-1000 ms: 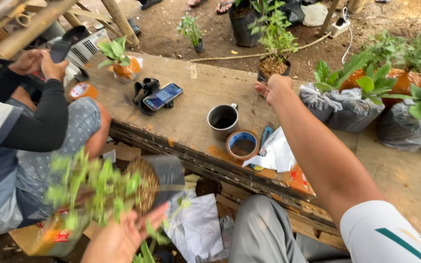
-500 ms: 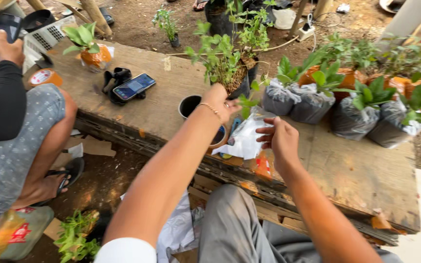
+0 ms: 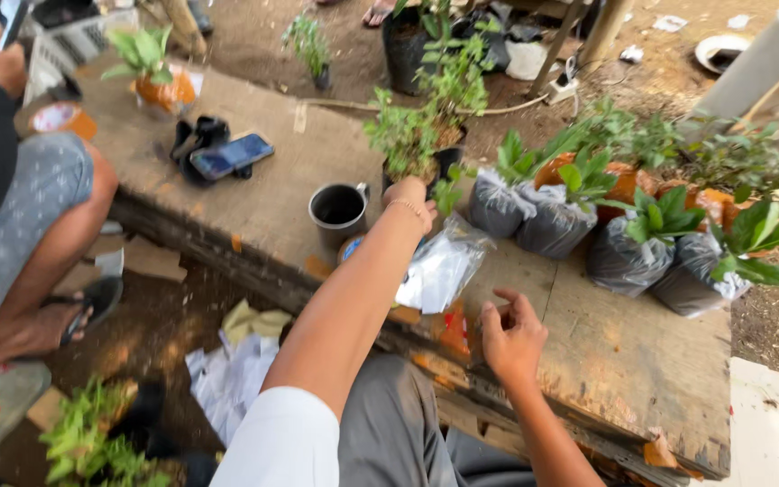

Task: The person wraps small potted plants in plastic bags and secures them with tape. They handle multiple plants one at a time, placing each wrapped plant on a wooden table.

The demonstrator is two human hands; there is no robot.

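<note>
Here your left hand (image 3: 410,194) reaches out over the worktop (image 3: 606,352), its fingers wrapped around the black pot (image 3: 444,162) of a leafy plant (image 3: 421,117), which stands upright just behind the mug (image 3: 339,209). The mug is dark, open side up, and sits left of your wrist, near the worktop's front edge. Your right hand (image 3: 511,338) rests low over the worktop's front edge, well to the right of the mug, fingers (image 3: 520,302) loosely curled and holding nothing. Between your two hands lies a clear plastic bag (image 3: 444,266), just right of the mug. Further right of the mug stands a row of seedlings in black bags (image 3: 579,225), touching one another. Left of the mug, well apart, a phone (image 3: 231,156) lies face up on a dark object. Beyond that, an orange pot (image 3: 162,88) holds a small plant. Another person sits at the far left, holding a phone of their own; their knee (image 3: 56,176) is near the worktop's corner.
</note>
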